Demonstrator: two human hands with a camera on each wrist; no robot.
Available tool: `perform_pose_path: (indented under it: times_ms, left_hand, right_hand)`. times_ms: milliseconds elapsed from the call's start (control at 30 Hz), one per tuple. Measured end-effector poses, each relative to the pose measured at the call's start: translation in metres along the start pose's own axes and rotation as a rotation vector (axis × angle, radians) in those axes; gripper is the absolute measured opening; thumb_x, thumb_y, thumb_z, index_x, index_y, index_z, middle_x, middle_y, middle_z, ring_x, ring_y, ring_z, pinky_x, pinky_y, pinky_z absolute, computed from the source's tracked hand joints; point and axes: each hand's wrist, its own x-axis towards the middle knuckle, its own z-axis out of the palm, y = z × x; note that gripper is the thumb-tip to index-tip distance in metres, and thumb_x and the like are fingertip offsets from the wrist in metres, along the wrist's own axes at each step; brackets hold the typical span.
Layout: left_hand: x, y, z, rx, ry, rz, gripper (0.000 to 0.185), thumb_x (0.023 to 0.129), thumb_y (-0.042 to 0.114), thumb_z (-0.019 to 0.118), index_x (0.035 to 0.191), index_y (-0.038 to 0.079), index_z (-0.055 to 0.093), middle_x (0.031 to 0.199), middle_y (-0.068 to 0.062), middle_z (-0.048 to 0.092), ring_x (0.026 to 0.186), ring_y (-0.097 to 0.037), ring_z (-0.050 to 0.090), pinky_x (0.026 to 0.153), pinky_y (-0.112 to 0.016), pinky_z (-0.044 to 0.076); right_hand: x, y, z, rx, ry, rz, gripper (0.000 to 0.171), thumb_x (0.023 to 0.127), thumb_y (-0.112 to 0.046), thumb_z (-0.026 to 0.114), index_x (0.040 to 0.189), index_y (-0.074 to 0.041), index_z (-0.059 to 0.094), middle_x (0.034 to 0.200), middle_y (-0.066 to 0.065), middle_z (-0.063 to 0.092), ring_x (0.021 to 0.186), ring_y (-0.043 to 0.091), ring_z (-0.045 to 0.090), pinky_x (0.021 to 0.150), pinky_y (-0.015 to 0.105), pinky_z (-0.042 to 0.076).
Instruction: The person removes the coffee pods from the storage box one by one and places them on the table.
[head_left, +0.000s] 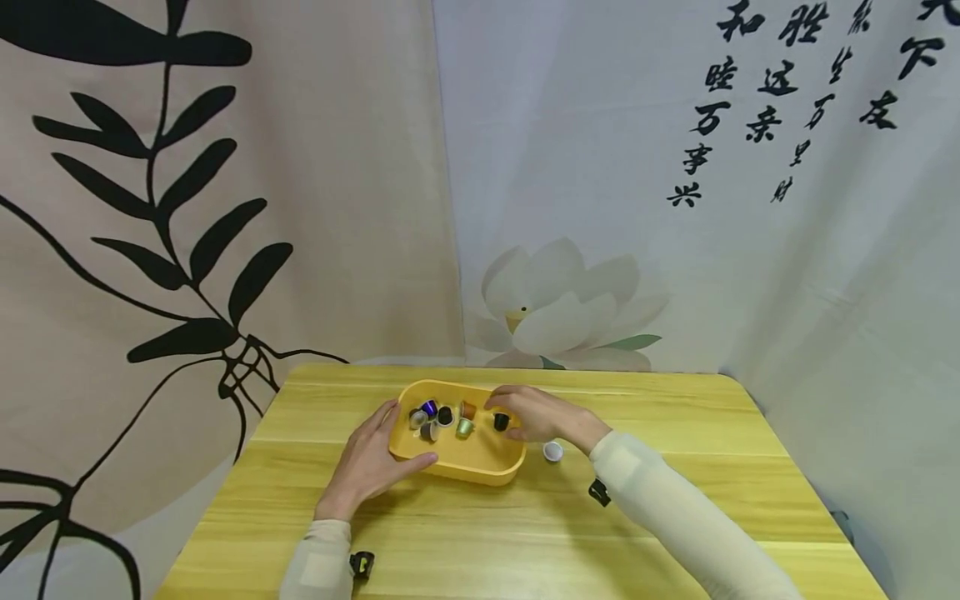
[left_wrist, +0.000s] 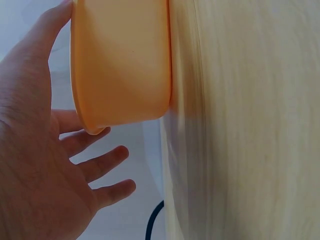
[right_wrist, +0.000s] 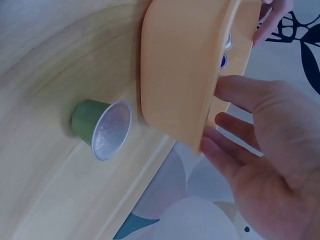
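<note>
1. Capsules (head_left: 442,415) could spill if the tray (head_left: 480,467) (mid-table) tips; left hand (head_left: 371,462) lies open against its near-left wall.
2. Right hand (head_left: 536,414), relaxed over the right rim, gripping nothing, could knock the loose capsule (right_wrist: 100,127) just beside the tray.

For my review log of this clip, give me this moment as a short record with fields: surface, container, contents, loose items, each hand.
surface: yellow wooden table
container: yellow oval tray, resting on the table
contents: several coffee capsules, mixed colours
loose items: one green capsule with foil lid, on the table beside the tray, apart from it
left hand: fingers straight, touching the tray's near left wall
right hand: at the tray's right rim, fingers relaxed, holding nothing that shows
backdrop: printed cloth with leaves, a lotus and calligraphy
</note>
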Motion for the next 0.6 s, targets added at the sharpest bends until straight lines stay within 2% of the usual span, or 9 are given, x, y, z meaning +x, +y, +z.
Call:
perform_pose_path:
  times_ms: [333,600]
  left_hand:
    - [0.001,0.000,0.002,-0.004,0.014,0.010,0.129,0.088,0.085,0.077,0.177,0.002,0.033,0.187,-0.019,0.028,0.168,-0.055,0.036,0.134,-0.074,0.036]
    - [0.001,-0.002,0.002,-0.007,0.013,0.009,0.129,0.089,0.085,0.077,0.177,0.002,0.032,0.187,-0.020,0.029,0.168,-0.055,0.036,0.134,-0.075,0.036]
  right_hand:
    - [0.009,0.004,0.004,0.006,-0.023,0.012,0.053,0.101,-0.006,0.083,0.152,0.000,0.068,0.157,0.018,0.069,0.144,0.035,0.069,0.122,0.048,0.059]
    - [0.013,0.007,0.006,-0.106,0.065,-0.001,0.046,0.097,-0.011,0.090,0.141,-0.004,0.077,0.152,0.015,0.072,0.142,0.037,0.067,0.124,0.053,0.056]
